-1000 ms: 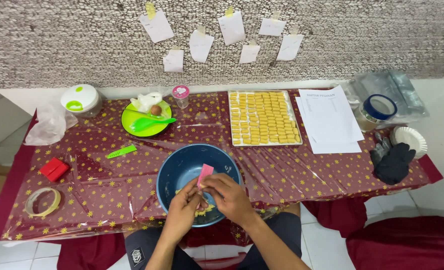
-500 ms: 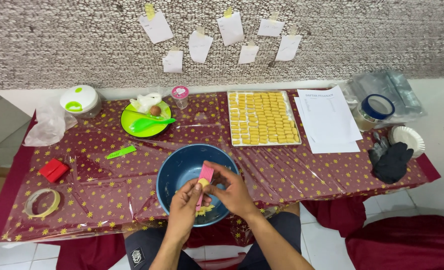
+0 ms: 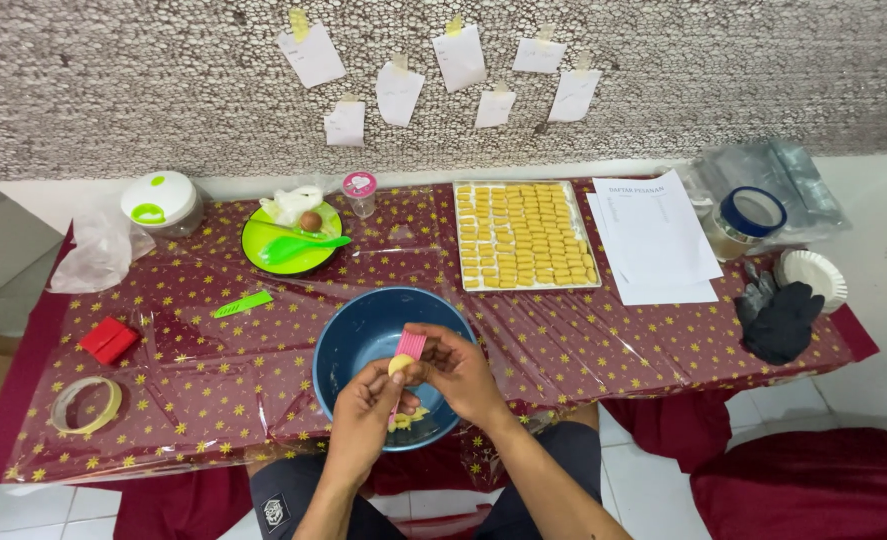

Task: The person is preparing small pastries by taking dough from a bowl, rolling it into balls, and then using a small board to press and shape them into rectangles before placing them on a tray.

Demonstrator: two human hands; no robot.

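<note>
Both hands work over a blue bowl [image 3: 348, 340] at the worktop's [image 3: 583, 340] near edge. Bare cloth lies open left and right of the bowl. Farther back, a tray of yellow pieces [image 3: 525, 235] and a green plate [image 3: 291, 240] block the way; a paper stack [image 3: 653, 235] and black gloves [image 3: 778, 320] crowd the right end.

Star-patterned table [image 3: 583, 345] with bowl [image 3: 355, 335], tray [image 3: 525, 236], papers [image 3: 656, 232]

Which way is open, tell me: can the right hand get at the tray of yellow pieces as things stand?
Probably yes. The tray of yellow pieces lies just beyond the blue bowl with bare tablecloth between, but the right hand is busy holding a pink tool.
</note>
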